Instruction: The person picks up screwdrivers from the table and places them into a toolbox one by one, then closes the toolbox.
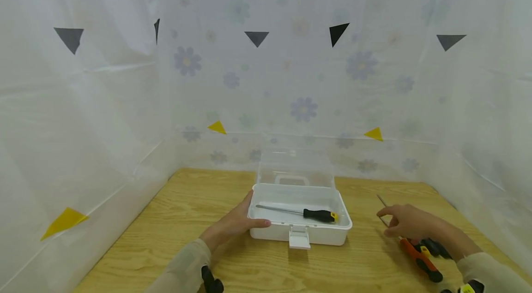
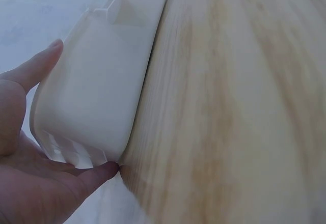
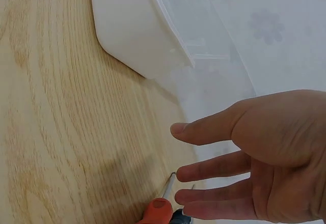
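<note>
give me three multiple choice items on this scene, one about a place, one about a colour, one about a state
1. Where is the black-handled screwdriver?
A. inside the white plastic box
B. on the table left of the box
C. in the right hand

2. What colour is the handle of the screwdriver on the table under the right hand?
A. green
B. orange
C. white

3. How is the box lid?
A. latched shut
B. lying flat on the table
C. open, standing up

A: it lies on the box floor. B: orange shows below the fingers. C: the clear lid stands behind the box, while the left hand holds the box's side.
</note>
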